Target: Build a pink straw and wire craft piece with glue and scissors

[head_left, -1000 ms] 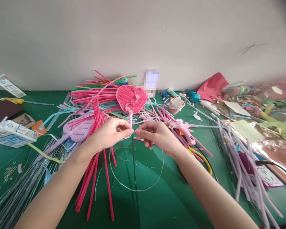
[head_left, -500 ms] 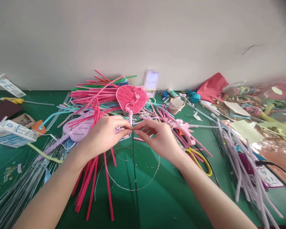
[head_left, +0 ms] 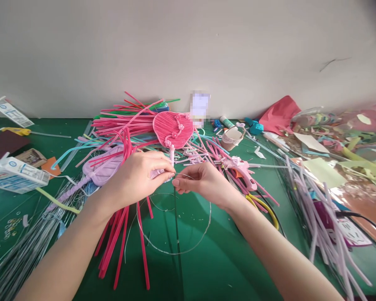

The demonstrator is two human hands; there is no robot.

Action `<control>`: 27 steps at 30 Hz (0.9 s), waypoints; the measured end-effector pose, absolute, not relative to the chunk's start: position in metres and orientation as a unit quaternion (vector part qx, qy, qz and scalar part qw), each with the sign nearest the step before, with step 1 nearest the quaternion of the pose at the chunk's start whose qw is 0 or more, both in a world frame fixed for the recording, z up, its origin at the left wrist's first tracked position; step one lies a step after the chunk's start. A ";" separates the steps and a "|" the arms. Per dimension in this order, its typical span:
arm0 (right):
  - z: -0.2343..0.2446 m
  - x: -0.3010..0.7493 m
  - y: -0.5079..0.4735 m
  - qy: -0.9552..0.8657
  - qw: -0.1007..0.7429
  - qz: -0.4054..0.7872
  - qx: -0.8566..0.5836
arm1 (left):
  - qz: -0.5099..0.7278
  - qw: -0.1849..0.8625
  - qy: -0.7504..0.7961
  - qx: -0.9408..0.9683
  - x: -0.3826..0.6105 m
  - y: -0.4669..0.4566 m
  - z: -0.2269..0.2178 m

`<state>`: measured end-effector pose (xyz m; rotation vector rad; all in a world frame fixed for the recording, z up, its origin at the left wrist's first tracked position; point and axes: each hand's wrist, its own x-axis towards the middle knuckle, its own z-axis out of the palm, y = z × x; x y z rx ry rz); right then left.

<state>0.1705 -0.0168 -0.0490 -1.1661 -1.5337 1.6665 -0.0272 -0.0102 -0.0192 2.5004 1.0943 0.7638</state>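
A thin silvery wire bends into a large loop that hangs below my hands over the green table. My left hand pinches it between thumb and fingertips, near the loop's top. Close to its right, my right hand has thumb and fingers closed on the wire, and a short piece shows above the fingers. Just behind the hands lies a round pink fan-like piece with small flower trim and a pale stem. Red pipe cleaners spread under my left forearm.
A lilac fan-shaped piece and a bundle of grey wires lie left, near a milk carton. To the right are a pink glue gun, yellow-handled scissors, lilac pipe cleaners and paper scraps.
My right hand has moved slightly down and its fingers have curled in more. The wire loop has shifted a little, its bottom now lower. My left hand stays almost in place.
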 end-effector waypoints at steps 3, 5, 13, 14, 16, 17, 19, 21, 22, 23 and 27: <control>-0.053 0.171 -0.018 -0.577 0.294 0.624 -0.437 | 0.268 0.148 0.361 0.881 -0.028 -0.010 -0.021; -0.054 0.171 -0.020 -0.572 0.297 0.625 -0.441 | 0.269 0.147 0.353 0.884 -0.027 -0.010 -0.022; -0.054 0.171 -0.019 -0.527 0.309 0.652 -0.449 | 0.230 0.171 0.360 0.888 -0.031 -0.010 -0.017; -0.053 0.172 -0.019 -0.524 0.310 0.651 -0.454 | 0.224 0.181 0.373 0.882 -0.032 -0.010 -0.016; -0.050 0.172 -0.018 -0.518 0.309 0.650 -0.462 | 0.228 0.207 0.401 0.862 -0.034 -0.009 -0.014; -0.048 0.171 -0.017 -0.516 0.307 0.652 -0.464 | 0.234 0.222 0.414 0.851 -0.034 -0.008 -0.013; -0.045 0.170 -0.017 -0.513 0.304 0.655 -0.464 | 0.244 0.247 0.425 0.836 -0.033 -0.008 -0.013; -0.044 0.169 -0.017 -0.513 0.301 0.656 -0.465 | 0.252 0.260 0.420 0.832 -0.032 -0.007 -0.014; -0.044 0.169 -0.017 -0.513 0.301 0.656 -0.465 | 0.258 0.263 0.417 0.831 -0.031 -0.007 -0.014; -0.044 0.169 -0.017 -0.514 0.301 0.655 -0.465 | 0.263 0.265 0.416 0.829 -0.030 -0.008 -0.015; -0.048 0.169 -0.018 -0.522 0.313 0.644 -0.463 | 0.270 0.276 0.424 0.819 -0.029 -0.009 -0.017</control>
